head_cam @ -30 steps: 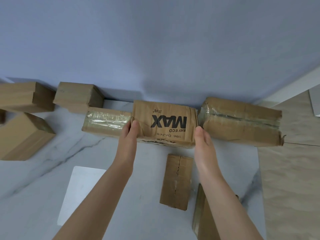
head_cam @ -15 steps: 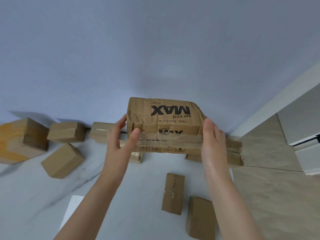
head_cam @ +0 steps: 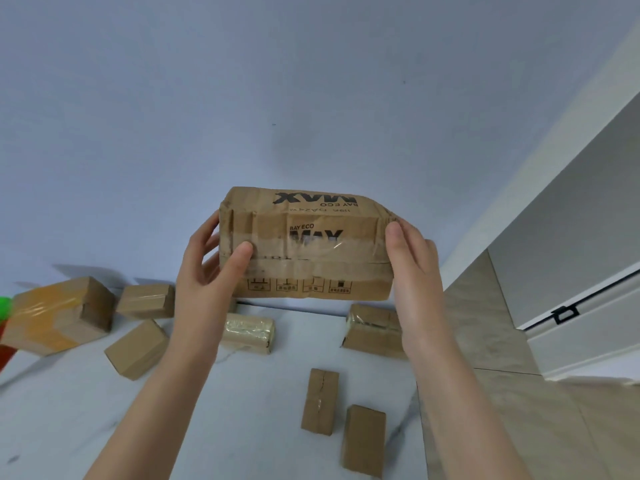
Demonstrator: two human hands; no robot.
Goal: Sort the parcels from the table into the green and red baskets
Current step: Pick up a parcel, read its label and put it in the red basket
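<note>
parcel (head_cam: 304,244) in the air over table (head_cam: 242,427), long axis left-right | left hand (head_cam: 211,268) and right hand (head_cam: 412,271) each clamp one end | green basket (head_cam: 4,304), probably, at far-left edge: left hand nearer

The white marble worktop (head_cam: 242,427), with grey veins running across it, is carrying 7 brown parcels. At 9 o'clock the largest parcel (head_cam: 52,315), banded in orange tape, is sitting by the wall. A small taped box (head_cam: 145,301) is resting just beside it at its 3 o'clock, and a tilted box (head_cam: 136,348) is lying near at 8 o'clock. A film-wrapped parcel (head_cam: 247,332) is lying toward 12 o'clock. A taped parcel (head_cam: 372,332) is sitting at 2 o'clock, near the right edge. At 4 o'clock a narrow box (head_cam: 320,401) and a plain box (head_cam: 363,439) are lying just beside each other.
</note>
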